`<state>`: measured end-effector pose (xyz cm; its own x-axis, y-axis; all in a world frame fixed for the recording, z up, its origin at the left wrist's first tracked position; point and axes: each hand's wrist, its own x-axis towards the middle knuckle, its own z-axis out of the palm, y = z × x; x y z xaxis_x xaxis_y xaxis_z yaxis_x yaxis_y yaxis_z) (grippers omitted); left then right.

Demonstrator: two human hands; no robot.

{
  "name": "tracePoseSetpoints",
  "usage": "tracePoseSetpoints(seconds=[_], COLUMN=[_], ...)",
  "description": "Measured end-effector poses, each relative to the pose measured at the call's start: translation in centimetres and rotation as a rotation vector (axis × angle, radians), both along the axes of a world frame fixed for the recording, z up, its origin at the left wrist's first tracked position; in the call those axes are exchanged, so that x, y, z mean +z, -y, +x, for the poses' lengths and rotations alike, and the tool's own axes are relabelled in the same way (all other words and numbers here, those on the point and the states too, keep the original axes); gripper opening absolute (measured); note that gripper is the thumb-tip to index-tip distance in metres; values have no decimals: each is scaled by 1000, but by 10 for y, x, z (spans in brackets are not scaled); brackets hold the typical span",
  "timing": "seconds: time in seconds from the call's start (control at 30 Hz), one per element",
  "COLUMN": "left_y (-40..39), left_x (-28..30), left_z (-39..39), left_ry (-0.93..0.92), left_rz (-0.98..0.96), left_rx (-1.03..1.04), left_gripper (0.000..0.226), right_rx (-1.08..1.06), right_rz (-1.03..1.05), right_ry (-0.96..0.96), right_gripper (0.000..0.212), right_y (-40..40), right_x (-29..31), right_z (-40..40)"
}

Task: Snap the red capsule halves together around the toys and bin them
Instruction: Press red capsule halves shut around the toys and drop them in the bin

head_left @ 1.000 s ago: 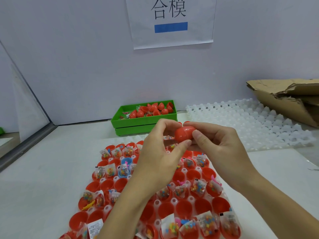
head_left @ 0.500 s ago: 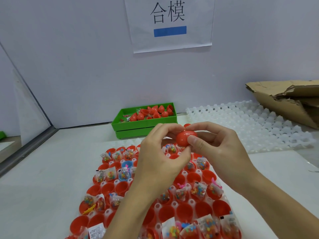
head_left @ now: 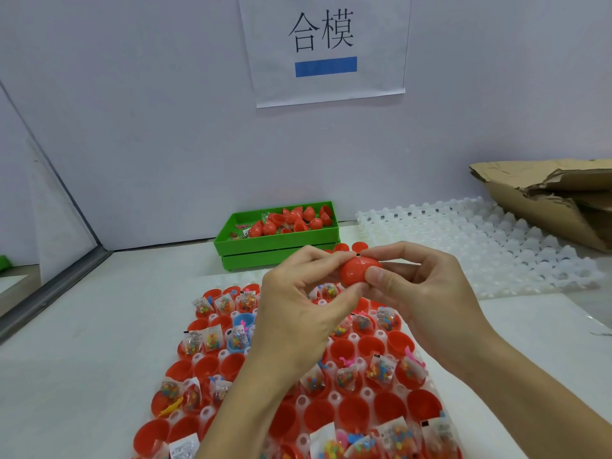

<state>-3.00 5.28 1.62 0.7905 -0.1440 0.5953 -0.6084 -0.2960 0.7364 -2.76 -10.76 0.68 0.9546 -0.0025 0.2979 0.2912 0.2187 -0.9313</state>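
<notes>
Single view only, head-worn wide-angle, so no overlap with another view. Looks forward and down from above the near edge of the bench [head_left: 82, 376], facing the back wall and its paper sign [head_left: 326, 48]. Close range: left hand [head_left: 298, 313] and right hand [head_left: 424, 293] sit mid-frame, forearms entering from the bottom edge. Capsule tray [head_left: 331, 402] right below the lens, green bin [head_left: 265, 250] farther back near the wall, cardboard [head_left: 546, 200] at the right edge. Wide-angle bend at the frame edges.
</notes>
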Motion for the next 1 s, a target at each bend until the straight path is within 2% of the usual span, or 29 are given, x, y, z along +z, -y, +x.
tracePoseSetpoints(seconds=[0.3,0.53,0.7,1.0], left_y=[0,2,4,4], left_x=[1,2,4,5], left_z=[-1,-1,-2,-5], left_ry=[-90,-102,-101,-135], left_rz=[-42,-113,-157,-180], left_rx=[-97,-119,-130,-163], left_gripper=[37,34,29,27], right_rx=[-31,-49,-37,-69], right_rz=[6,-33,-64,-82], right_ry=[3,17,80,99], right_gripper=[19,31,18,30], right_y=[1,1,-1,0], right_x=[1,3,5,5], right_z=[0,-1,-2,0])
